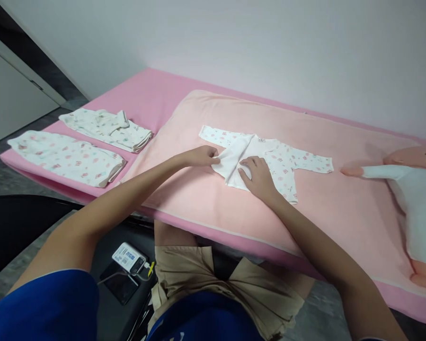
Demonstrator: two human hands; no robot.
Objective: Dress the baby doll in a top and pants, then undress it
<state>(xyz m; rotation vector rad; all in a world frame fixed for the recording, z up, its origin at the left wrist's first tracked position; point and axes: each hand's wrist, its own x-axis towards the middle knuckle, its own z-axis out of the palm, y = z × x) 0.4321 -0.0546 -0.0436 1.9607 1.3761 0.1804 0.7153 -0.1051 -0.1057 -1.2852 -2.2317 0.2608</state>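
Observation:
A small white baby shirt (282, 163) with a pink floral print lies spread on a peach blanket (184, 194), sleeves out to both sides. My left hand (202, 156) pinches the edge of its left front flap, which is folded back so that the plain white inside shows. On the middle of the shirt rests my right hand (259, 177), palm down, fingers somewhat apart, with the fingertips by the flap's inner side. A small label shows at the neckline.
Two folded floral garments, one nearer (67, 158) and one farther (106, 128), lie on the pink bed cover (138, 90) at left. A baby doll (419, 203) in white lies at right. Below left, a power bank (128, 257) with a cable rests on a black seat.

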